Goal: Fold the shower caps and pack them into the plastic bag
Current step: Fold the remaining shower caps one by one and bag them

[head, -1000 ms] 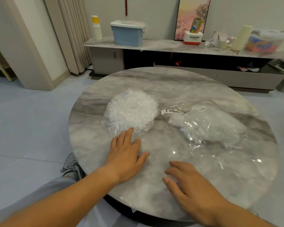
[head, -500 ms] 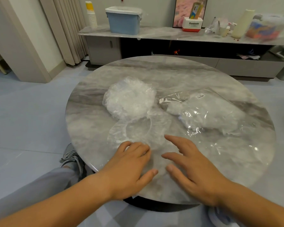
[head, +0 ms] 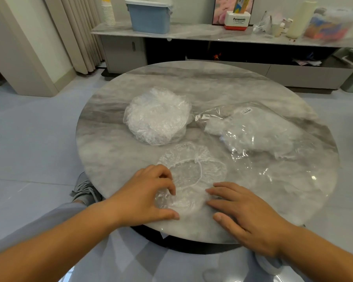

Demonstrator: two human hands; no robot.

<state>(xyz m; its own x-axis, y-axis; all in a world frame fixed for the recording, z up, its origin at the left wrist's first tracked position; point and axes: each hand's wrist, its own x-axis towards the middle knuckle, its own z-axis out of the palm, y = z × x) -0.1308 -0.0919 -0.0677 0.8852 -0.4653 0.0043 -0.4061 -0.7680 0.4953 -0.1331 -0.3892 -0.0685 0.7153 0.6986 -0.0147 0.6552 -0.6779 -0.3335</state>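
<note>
One shower cap [head: 192, 174] is now pulled off the pile [head: 157, 117] and spread flat by the counter's [head: 192, 78] near edge. The left hand [head: 145, 196] has its fingers curled, pinching the cap's left rim. The right hand [head: 245, 216] rests flat on its right side, fingers straight. Looks like folding starts next. The plastic bag [head: 259, 131] sits toward the right edge.

Soft, even indoor light. Small glare spots on the plastic bag [head: 263, 135], right side of the round table [head: 192, 82]; the clear container [head: 332, 25] far behind the table is blurred.
</note>
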